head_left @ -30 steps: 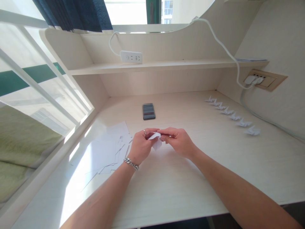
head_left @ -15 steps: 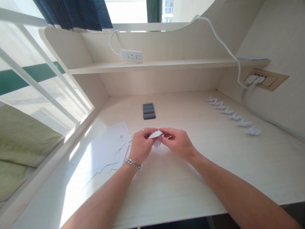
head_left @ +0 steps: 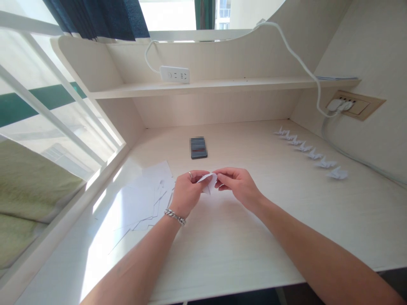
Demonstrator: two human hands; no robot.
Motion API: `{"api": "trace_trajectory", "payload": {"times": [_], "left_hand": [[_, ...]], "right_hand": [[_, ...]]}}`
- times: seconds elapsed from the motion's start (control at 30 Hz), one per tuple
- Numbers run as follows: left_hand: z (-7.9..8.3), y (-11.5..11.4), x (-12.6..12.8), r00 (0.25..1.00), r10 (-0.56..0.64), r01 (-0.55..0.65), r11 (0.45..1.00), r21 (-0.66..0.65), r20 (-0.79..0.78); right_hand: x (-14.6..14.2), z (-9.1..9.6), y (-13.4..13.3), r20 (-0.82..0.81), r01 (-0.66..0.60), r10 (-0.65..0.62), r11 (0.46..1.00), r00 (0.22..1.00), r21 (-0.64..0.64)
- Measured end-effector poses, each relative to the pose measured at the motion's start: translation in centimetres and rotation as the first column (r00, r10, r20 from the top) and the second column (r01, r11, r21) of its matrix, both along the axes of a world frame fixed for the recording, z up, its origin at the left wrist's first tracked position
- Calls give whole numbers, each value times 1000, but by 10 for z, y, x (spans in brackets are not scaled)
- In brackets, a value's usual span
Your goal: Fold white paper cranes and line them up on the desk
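Observation:
A small piece of folded white paper (head_left: pixel 208 183) is held just above the desk, between my two hands. My left hand (head_left: pixel 187 189), with a ring and a chain bracelet at the wrist, pinches its left side between thumb and fingers. At the paper's right edge, the thumb and fingertips of my right hand (head_left: pixel 238 185) are closed on it. Part of the paper is covered by my left thumb. Several folded paper cranes (head_left: pixel 314 154) stand in a slanting row on the right of the desk.
Loose white sheets (head_left: pixel 143 197) lie overlapping left of my hands, partly in sunlight. Beyond my hands lies a dark phone-like object (head_left: pixel 199 147), its face blurred. A power strip (head_left: pixel 174 74) rests on the shelf (head_left: pixel 222 86). A white cable (head_left: pixel 299 59) hangs to the wall socket (head_left: pixel 358 105).
The folded paper has turned, and its right flap now stands more upright. My right fingers have shifted along its right edge, with the thumb raised. My left hand keeps its pinch.

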State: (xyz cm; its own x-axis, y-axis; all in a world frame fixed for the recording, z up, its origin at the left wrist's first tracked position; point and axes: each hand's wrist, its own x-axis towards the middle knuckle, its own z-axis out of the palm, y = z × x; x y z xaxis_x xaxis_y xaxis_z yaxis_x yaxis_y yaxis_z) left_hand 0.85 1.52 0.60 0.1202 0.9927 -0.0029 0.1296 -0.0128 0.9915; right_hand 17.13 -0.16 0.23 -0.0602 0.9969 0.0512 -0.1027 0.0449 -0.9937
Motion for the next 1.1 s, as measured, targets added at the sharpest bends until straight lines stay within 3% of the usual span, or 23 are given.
{"api": "trace_trajectory", "payload": {"times": [0.17,0.47,0.73,0.9,1.1], "left_hand": [[3,-2,-1,998,-67,67,998,-21,22],[1,-3,0,992,-124,124,992,27,-29],[-2,-1,0,987,-157,158,985,71,-24],[-3,-2,1,975,-174,178,984,-11,140],[-3,-4,3,939,-231,253,966,-57,256]], "right_hand": [[5,2,2,-64,-100,94,991,994,-91],[9,-7,5,23,-157,157,987,987,-32],[4,-10,1,246,1,-28,994,969,109],[0,-7,-3,356,114,-214,953,909,282],[0,-4,-5,390,145,-287,924,875,354]]}}
